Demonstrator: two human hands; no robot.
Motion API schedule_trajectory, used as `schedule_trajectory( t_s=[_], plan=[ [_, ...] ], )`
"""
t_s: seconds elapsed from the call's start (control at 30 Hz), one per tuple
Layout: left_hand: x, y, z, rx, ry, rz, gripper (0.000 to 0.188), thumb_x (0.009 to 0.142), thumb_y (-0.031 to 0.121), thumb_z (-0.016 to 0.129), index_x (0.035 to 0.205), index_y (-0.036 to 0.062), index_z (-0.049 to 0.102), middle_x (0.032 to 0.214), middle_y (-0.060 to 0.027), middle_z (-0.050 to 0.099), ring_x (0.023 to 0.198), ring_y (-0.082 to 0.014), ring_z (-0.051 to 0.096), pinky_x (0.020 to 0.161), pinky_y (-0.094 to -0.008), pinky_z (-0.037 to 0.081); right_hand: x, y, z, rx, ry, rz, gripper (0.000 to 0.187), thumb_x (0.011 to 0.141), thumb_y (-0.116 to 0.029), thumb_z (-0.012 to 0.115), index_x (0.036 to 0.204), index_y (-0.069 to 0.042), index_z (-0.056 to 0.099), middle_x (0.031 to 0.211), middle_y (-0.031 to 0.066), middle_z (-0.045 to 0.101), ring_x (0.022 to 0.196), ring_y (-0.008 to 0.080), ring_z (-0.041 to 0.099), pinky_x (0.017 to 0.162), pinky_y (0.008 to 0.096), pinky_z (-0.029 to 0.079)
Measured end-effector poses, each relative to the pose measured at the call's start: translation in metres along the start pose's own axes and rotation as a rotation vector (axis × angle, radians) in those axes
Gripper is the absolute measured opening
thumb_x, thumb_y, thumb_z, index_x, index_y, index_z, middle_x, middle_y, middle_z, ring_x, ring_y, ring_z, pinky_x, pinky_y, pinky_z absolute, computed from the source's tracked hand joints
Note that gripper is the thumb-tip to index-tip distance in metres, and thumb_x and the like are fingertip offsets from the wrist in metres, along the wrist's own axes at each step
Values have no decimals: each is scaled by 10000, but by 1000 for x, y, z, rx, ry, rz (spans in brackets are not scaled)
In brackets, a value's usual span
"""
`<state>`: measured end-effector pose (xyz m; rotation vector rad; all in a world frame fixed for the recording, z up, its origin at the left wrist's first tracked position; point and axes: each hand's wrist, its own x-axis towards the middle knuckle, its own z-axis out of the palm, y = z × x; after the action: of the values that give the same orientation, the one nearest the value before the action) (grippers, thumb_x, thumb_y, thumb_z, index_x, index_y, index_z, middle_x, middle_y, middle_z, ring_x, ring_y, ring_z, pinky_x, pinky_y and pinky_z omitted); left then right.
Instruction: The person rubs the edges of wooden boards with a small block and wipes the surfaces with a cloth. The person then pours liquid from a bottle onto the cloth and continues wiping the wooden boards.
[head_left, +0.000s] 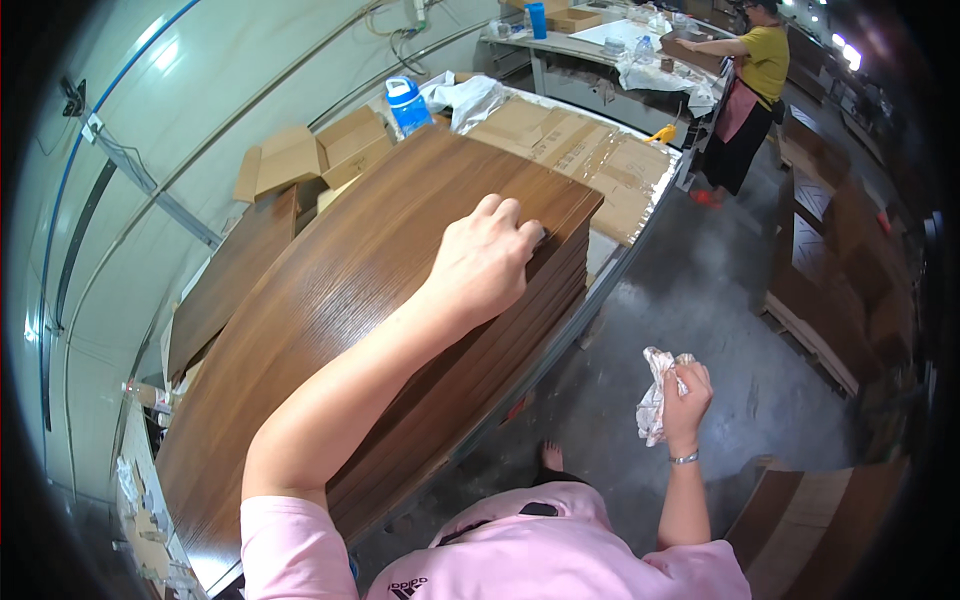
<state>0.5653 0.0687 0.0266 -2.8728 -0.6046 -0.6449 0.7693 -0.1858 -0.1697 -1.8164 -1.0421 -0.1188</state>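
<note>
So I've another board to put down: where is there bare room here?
The wooden board stack is bare left of the left hand. The flattened cardboard beyond is open too. Crowded: the far corner, with blue bottle and plastic bag.

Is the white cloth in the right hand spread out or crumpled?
Crumpled: the white cloth is bunched into a wrinkled wad, gripped in the right hand held away from the plank stack.

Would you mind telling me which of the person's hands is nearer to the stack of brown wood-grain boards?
Left. The left hand rests on the stack of brown wood-grain boards, fingers at its edge. The right hand is off to the stack's right over the floor, holding a crumpled white cloth.
</note>
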Motion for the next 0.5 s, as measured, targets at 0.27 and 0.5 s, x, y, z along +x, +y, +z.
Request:
schedule_trajectory(
  t_s=[0.27, 0.5],
  plan=[
    [77, -6, 36, -4, 12, 11, 124, 761, 92, 691, 873, 40, 697, 879, -136, 612, 961, -329, 599, 775, -449, 531, 4, -12, 8, 69, -28, -30, 85, 773, 8, 674, 844, 54, 669, 879, 162, 650, 842, 361, 601, 753, 436, 480],
    [-4, -6, -10, -2, -94, 22, 275, 770, 96, 718, 1044, 72, 704, 886, -100, 587, 911, -299, 578, 731, -417, 528, 19, -18, 10, 29, 18, -70, 89, 772, 18, 669, 851, 59, 670, 885, 166, 650, 837, 367, 594, 746, 439, 478]
  ],
)
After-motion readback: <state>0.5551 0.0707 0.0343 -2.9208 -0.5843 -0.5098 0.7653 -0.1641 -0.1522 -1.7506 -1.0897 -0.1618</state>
